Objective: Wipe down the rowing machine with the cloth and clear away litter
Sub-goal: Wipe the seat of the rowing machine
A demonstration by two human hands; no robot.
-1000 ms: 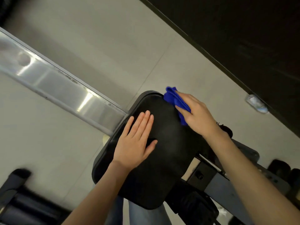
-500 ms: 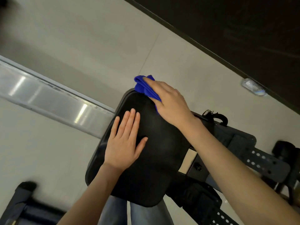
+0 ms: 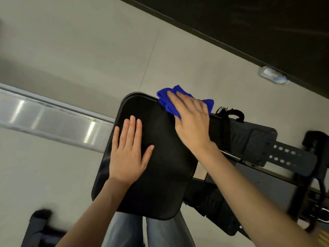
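The rowing machine's black padded seat (image 3: 160,172) fills the middle of the head view. My left hand (image 3: 128,150) lies flat on the seat's left half, fingers together and nothing in it. My right hand (image 3: 192,122) presses a bright blue cloth (image 3: 167,98) against the seat's far right edge; most of the cloth is under my palm. The silver rail (image 3: 49,120) runs off to the left. A crumpled clear plastic bottle (image 3: 272,77) lies on the pale floor by the dark wall at the upper right.
Black footplates with straps and holes (image 3: 277,152) extend right of the seat. A dark frame foot (image 3: 41,227) sits at the lower left. My jeans-clad legs (image 3: 151,232) show below the seat. A dark wall (image 3: 249,24) crosses the top right.
My right hand with the cloth slid along the seat's far edge to the left, then back to the right. My left hand stayed flat on the seat.
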